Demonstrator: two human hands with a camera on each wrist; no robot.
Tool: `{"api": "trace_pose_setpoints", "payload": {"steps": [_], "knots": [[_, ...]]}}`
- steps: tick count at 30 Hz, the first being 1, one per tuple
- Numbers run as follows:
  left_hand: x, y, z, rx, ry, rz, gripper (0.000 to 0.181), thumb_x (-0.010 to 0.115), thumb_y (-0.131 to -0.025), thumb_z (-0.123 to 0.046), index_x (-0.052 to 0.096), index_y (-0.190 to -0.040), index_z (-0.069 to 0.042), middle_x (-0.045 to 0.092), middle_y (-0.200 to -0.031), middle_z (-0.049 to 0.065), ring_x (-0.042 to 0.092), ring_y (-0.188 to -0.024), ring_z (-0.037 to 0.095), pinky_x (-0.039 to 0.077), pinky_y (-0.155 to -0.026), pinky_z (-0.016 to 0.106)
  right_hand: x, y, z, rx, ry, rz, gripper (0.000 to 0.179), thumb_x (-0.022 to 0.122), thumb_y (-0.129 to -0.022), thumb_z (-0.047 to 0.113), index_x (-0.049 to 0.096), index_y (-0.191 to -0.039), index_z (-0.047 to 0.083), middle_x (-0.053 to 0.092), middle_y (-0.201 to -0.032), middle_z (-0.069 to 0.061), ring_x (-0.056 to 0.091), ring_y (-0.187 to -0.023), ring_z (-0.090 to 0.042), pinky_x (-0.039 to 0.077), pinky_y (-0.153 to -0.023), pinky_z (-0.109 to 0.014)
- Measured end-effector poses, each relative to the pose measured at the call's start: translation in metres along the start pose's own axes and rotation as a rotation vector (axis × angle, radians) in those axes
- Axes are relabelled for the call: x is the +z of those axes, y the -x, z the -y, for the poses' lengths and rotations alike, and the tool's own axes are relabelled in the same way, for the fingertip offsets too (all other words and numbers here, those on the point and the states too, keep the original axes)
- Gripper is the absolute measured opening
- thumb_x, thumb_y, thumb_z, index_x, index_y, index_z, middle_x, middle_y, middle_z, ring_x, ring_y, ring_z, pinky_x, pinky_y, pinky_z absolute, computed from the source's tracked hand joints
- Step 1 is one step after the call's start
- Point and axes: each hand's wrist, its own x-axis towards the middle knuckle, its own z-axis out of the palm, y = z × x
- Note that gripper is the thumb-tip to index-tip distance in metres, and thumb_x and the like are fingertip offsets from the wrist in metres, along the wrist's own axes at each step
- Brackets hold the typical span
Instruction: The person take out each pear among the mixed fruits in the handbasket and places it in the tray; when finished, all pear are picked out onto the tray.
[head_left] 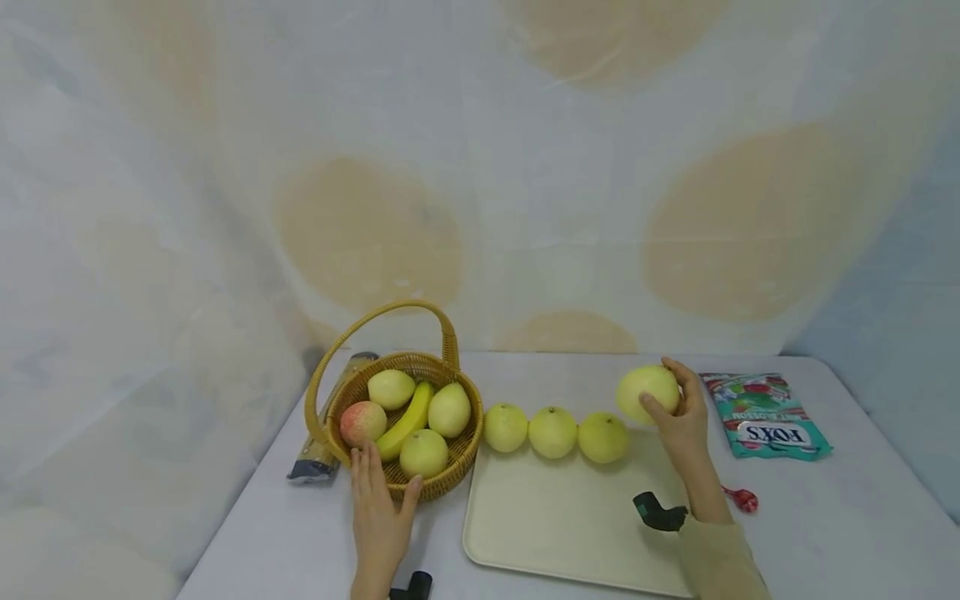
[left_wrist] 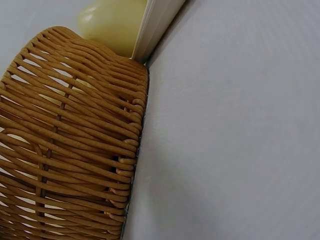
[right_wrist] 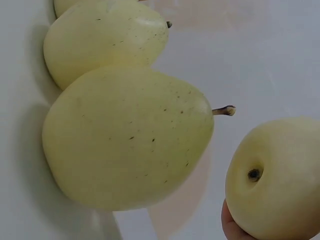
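Observation:
My right hand (head_left: pixel 684 417) grips a pale yellow pear (head_left: pixel 643 393) above the far right part of a cream tray (head_left: pixel 562 517). In the right wrist view, that pear (right_wrist: pixel 280 175) shows its dark-centred end toward the camera. A row of three pears (head_left: pixel 552 432) sits along the tray's far side; one pear (right_wrist: pixel 125 140) shows its stem up close. My left hand (head_left: pixel 380 525) rests against the near rim of a wicker basket (head_left: pixel 465 467), fingers straight and thumb spread. Inside the basket are a peach (head_left: pixel 363 423), a banana (head_left: pixel 407 425) and several pale pears (head_left: pixel 448 410).
A teal FOX'S candy bag (head_left: pixel 768 417) lies on the table right of the tray. Nearer, beside the right forearm, is a red wrapped candy (head_left: pixel 742 500). A long gold-and-dark package (head_left: pixel 315 458) lies partly behind the basket, whose tall handle (head_left: pixel 405 305) arches upward.

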Motion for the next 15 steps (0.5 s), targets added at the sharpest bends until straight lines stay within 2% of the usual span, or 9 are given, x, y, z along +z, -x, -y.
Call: {"api": "trace_pose_setpoints", "payload": {"steps": [4,8,15], "knots": [[-0.002,-0.001,-0.001,0.0,0.012,0.005,0.088,0.068,-0.09,-0.033,0.018,-0.153,0.002,0.021,-0.158,0.026,0.009,-0.149,0.041,0.021,-0.113,0.064,-0.005,0.003,-0.01,0.01,-0.003,-0.034,0.058,0.061,-0.09,-0.005,0.04,-0.142,0.008,0.042,-0.126,0.016,0.048,-0.107,-0.001,0.044,-0.081,-0.003],[-0.002,0.0,-0.001,0.003,0.009,0.003,0.086,0.067,-0.09,-0.032,0.019,-0.153,0.004,0.022,-0.157,0.026,0.011,-0.148,0.043,0.019,-0.115,0.063,-0.01,0.005,-0.019,0.057,0.039,-0.067,0.058,0.062,-0.09,-0.003,0.041,-0.142,0.01,0.042,-0.127,0.015,0.046,-0.108,0.0,0.042,-0.082,-0.002],[-0.002,-0.001,-0.001,-0.006,0.015,0.004,0.085,0.066,-0.091,-0.031,0.018,-0.153,0.003,0.021,-0.158,0.026,0.01,-0.149,0.042,0.018,-0.116,0.061,-0.015,0.005,-0.027,0.119,0.108,-0.052,0.06,0.062,-0.092,0.004,0.037,-0.146,0.014,0.039,-0.124,0.024,0.043,-0.109,0.002,0.038,-0.084,-0.001]]}}
